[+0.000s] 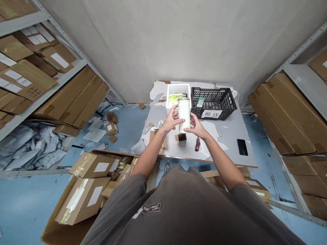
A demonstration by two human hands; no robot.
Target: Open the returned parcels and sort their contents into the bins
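Between my two hands I hold a white tumbler (184, 116) with a metal-coloured rim, upright above the table. My left hand (171, 121) grips its left side, thumb across the front. From the right, my right hand (196, 126) is closed on the lower part, thumb near the base. Below the tumbler stands a small green box (182, 140) with its top flap open. A red and black utility knife (197, 144) lies to the right of that box. Partly hidden behind my left forearm is a piece of brown cardboard (164, 143).
A white bin (178, 87) and a black plastic crate (222, 105) stand at the table's back, with a green card (200, 102) on the crate. A phone (242, 147) lies at the right. Cartons fill a big box (49, 226) at lower left; loaded shelves flank both sides.
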